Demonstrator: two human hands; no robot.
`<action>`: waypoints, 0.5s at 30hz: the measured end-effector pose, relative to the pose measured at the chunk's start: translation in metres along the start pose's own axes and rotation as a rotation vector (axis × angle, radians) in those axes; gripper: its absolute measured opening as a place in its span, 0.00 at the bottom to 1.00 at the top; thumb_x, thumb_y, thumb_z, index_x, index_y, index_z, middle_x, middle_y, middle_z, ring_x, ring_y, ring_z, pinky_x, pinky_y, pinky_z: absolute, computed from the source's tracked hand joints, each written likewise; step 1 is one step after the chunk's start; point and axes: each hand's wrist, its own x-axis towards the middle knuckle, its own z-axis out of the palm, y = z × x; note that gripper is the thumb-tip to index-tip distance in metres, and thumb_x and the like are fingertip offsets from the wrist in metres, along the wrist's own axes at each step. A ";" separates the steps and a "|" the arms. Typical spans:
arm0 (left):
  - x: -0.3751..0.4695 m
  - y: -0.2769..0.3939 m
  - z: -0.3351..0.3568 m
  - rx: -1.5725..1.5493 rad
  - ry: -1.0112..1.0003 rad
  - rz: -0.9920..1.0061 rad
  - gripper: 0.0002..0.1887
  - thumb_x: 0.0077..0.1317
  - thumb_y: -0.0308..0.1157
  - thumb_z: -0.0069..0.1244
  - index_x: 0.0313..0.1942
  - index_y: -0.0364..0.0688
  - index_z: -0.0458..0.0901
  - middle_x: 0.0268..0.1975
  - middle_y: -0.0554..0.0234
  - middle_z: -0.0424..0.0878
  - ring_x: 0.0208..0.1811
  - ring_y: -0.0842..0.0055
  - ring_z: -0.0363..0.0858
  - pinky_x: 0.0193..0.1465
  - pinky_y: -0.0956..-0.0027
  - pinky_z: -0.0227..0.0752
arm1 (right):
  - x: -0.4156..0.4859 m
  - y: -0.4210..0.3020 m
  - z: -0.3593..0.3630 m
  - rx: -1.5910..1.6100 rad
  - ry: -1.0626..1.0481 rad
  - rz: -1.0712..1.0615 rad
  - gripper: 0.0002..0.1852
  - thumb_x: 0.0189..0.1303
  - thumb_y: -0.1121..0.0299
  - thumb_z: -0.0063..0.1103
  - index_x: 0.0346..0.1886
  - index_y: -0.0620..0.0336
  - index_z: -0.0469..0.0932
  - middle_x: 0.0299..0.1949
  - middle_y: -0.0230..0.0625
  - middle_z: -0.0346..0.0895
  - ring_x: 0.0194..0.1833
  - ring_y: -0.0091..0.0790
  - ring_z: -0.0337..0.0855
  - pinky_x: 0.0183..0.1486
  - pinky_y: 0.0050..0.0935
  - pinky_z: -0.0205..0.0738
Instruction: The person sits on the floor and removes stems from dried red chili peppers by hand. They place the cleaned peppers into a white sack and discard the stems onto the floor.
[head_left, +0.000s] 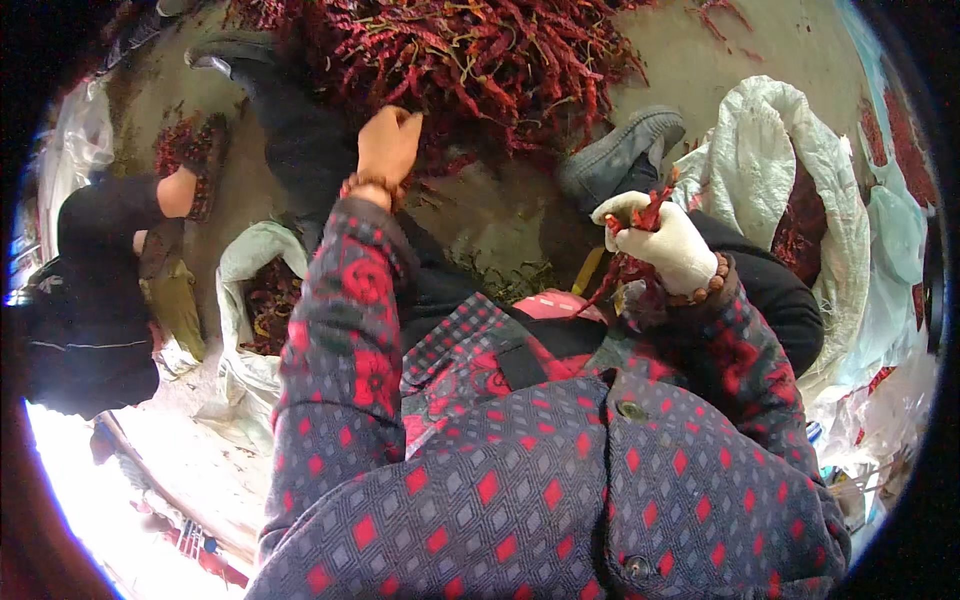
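My right hand (660, 236), in a white glove, grips several dried red chili peppers (651, 212). Their tips stick out above the fingers, and more red pods hang beneath the palm. At the near edge of a large heap of dried red chilies (480, 56), my bare left hand (389, 146) is curled with its back towards me. Its fingertips are hidden, so what they may hold does not show. Green-brown stems (506, 277) lie on the floor between my legs, beside a pink item (561, 305) and a yellow strip (588, 271).
A white woven sack (757, 142) with red chilies inside stands at my right. Left of me is a smaller pale sack (259, 244) holding dark chilies. Another person in dark clothes (97, 300) reaches towards chilies (174, 146) at far left. My grey shoe (622, 154) rests by the heap.
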 end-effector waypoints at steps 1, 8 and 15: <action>0.011 -0.002 0.009 0.102 0.085 0.047 0.19 0.55 0.42 0.47 0.36 0.32 0.76 0.37 0.44 0.78 0.41 0.54 0.76 0.44 0.61 0.68 | 0.000 0.003 -0.001 0.004 -0.030 0.002 0.04 0.48 0.77 0.52 0.30 0.61 0.73 0.26 0.27 0.71 0.29 0.19 0.69 0.35 0.20 0.65; 0.033 -0.035 0.037 0.153 0.035 0.066 0.18 0.52 0.40 0.49 0.34 0.33 0.77 0.32 0.43 0.78 0.38 0.52 0.75 0.41 0.58 0.68 | 0.002 0.010 0.000 0.080 -0.046 0.010 0.02 0.48 0.77 0.53 0.25 0.60 0.71 0.23 0.26 0.70 0.27 0.20 0.69 0.32 0.21 0.65; -0.033 -0.008 -0.015 -0.798 -0.052 -0.280 0.08 0.58 0.31 0.50 0.33 0.35 0.77 0.24 0.71 0.75 0.22 0.85 0.71 0.26 0.82 0.64 | 0.007 0.007 0.010 0.127 0.041 0.064 0.03 0.48 0.76 0.55 0.27 0.61 0.72 0.24 0.25 0.69 0.28 0.18 0.68 0.34 0.19 0.64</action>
